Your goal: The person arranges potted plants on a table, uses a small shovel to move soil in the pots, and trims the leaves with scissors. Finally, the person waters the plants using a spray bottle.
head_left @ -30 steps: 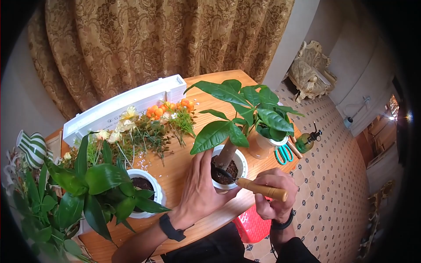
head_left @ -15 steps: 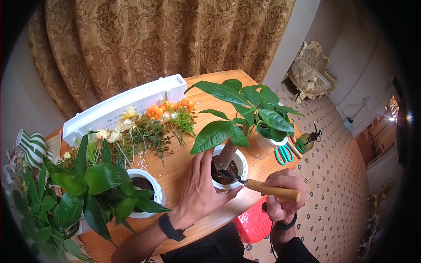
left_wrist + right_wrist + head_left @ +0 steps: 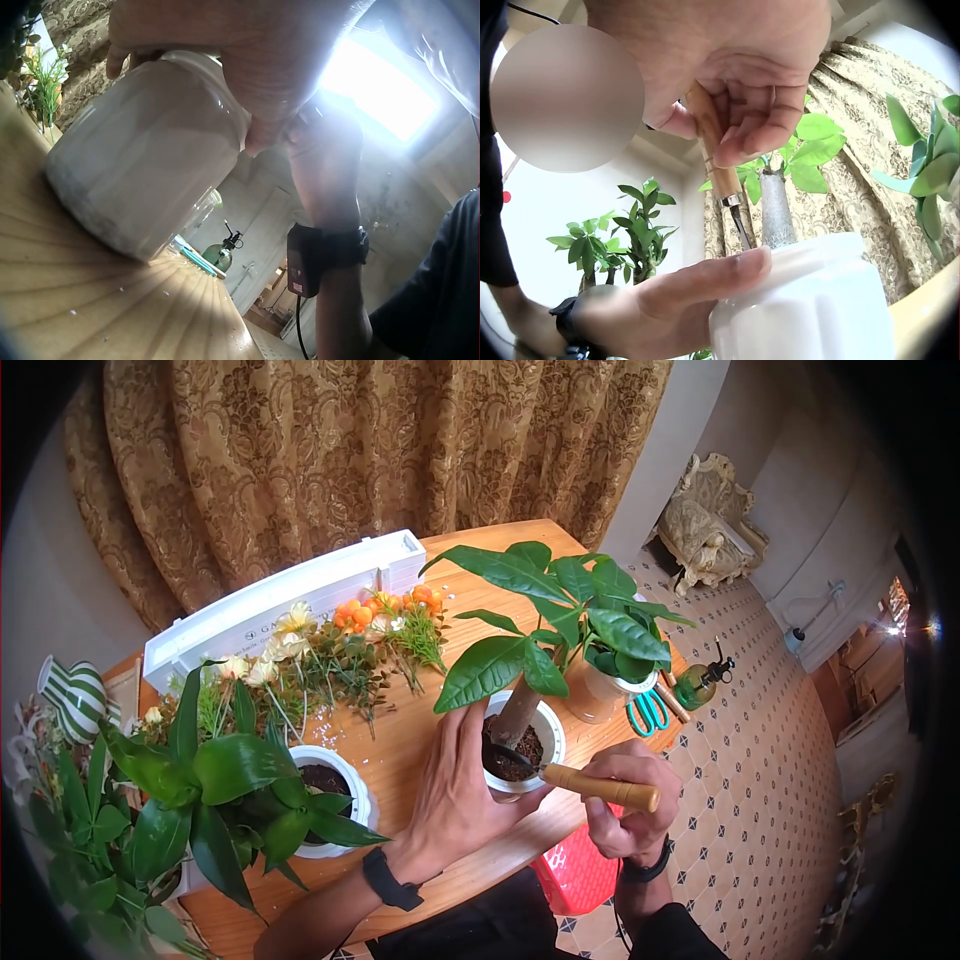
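A white pot (image 3: 553, 732) holds a thick-stemmed plant (image 3: 487, 668) with broad green leaves, rooted in dark brown soil (image 3: 520, 765). My left hand (image 3: 455, 800) grips this pot, with fingers along its left side and the thumb across the near rim. In the right wrist view, the thumb (image 3: 727, 279) lies along the white rim. The wooden handle of a small trowel (image 3: 590, 786) is in my right hand (image 3: 637, 797). Its dark metal blade slants down into the soil beside the stem. From the left wrist view, the pot (image 3: 142, 157) stands on the wooden table.
Another white pot (image 3: 362, 800) with a leafy plant stands at the left. Artificial flowers (image 3: 290, 645) lie before a long white box (image 3: 290, 600). Teal-handled scissors (image 3: 648, 713) and a green spray bottle (image 3: 698, 685) are at the right edge. Below is a red stool (image 3: 578, 870).
My right hand drew the trowel outward to the right half a second ago, then moved it back left, deeper over the soil. My left hand stays on the pot.
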### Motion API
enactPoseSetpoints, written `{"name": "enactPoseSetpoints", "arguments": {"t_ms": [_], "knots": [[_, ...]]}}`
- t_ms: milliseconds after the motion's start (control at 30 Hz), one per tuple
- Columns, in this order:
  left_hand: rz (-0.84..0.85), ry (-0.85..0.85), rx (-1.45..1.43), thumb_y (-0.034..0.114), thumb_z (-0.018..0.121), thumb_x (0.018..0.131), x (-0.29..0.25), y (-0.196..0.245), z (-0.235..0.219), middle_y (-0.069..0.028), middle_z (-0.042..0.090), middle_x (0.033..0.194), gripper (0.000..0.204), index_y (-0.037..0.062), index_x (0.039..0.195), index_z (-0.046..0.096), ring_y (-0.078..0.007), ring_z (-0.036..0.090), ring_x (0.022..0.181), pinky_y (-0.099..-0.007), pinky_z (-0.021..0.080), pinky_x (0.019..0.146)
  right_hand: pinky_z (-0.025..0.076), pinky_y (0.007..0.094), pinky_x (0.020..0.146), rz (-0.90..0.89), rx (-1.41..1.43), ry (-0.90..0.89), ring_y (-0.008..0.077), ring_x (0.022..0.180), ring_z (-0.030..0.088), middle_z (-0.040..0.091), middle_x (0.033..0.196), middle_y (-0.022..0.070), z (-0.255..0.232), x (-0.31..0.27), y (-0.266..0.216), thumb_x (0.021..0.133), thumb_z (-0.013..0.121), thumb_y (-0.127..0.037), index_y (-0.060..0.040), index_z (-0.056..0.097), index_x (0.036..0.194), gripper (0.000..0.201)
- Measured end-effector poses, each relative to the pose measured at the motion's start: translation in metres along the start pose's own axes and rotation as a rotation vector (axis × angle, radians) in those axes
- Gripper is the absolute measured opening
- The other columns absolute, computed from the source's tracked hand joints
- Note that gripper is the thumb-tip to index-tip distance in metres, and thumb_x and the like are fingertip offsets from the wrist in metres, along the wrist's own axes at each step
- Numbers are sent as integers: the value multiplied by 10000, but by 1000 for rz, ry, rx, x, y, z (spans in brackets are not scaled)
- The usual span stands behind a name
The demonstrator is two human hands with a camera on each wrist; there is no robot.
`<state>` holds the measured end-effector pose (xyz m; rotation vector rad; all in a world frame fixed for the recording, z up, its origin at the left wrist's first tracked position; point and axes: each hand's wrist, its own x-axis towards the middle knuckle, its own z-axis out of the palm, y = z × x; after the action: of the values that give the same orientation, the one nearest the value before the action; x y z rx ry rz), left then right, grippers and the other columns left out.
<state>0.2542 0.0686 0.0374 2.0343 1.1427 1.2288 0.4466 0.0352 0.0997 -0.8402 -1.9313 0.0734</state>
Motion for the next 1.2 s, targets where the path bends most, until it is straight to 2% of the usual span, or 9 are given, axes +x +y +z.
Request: {"name": "enactPoseSetpoints", "arguments": {"t_ms": [300,367,467,667,867,1000,1067,1167,1200], "knots": [[-6,-5,1,241,931,641,0,0,-1,-247,387,1410,1114,-40,1487,263,-417,453,1312,-477,428,1081,536,312,527,-47,-55,21,211,597,676,691,739,79,-6,-1,-1,698,727,-62,-34,653,916,232],[0,-4,3,242,933,640,0,0,-1,-246,385,1412,1118,-39,1489,262,-417,452,1313,-476,428,1082,522,319,553,-73,-49,23,218,634,636,661,731,96,-7,-4,-1,777,681,-144,22,614,906,220],[4,-2,6,247,938,637,0,0,-2,-246,385,1414,1124,-39,1488,262,-415,456,1309,-476,431,1080,532,301,539,-51,-14,79,216,596,675,690,730,90,-8,-4,0,732,730,-97,-34,650,907,202],[2,-3,14,275,938,648,0,0,-2,-252,394,1402,1121,-41,1487,264,-413,468,1297,-475,438,1071,540,305,554,-15,14,135,215,608,677,691,725,88,-14,-13,1,776,749,-145,-25,649,884,190],[15,8,27,315,930,669,0,0,0,-256,398,1397,1104,-44,1481,273,-419,464,1299,-478,432,1074,540,304,574,28,56,165,218,588,650,681,743,99,-19,-17,4,793,731,-120,-12,652,856,148],[5,2,38,333,927,672,0,0,0,-254,397,1399,1102,-43,1479,278,-416,462,1304,-475,430,1076,522,300,557,-11,52,175,201,581,636,661,734,111,-21,-19,7,814,725,-110,11,628,890,173],[0,-1,38,335,928,670,0,0,0,-252,397,1400,1103,-43,1478,279,-415,461,1305,-473,429,1078,502,290,539,217,223,354,185,578,631,634,712,120,-19,-28,3,848,720,-111,24,577,916,208],[-3,1,41,334,929,667,1,0,0,-248,397,1402,1103,-42,1477,281,-413,461,1307,-468,427,1081,473,272,494,310,264,449,179,564,620,600,704,120,-17,-38,12,877,720,-125,25,531,920,246],[-8,-2,28,335,929,667,1,1,0,-250,395,1401,1102,-44,1475,282,-413,460,1307,-466,427,1082,479,275,453,398,388,483,190,523,608,587,723,114,-14,-32,4,900,698,-93,20,520,910,211]]}}
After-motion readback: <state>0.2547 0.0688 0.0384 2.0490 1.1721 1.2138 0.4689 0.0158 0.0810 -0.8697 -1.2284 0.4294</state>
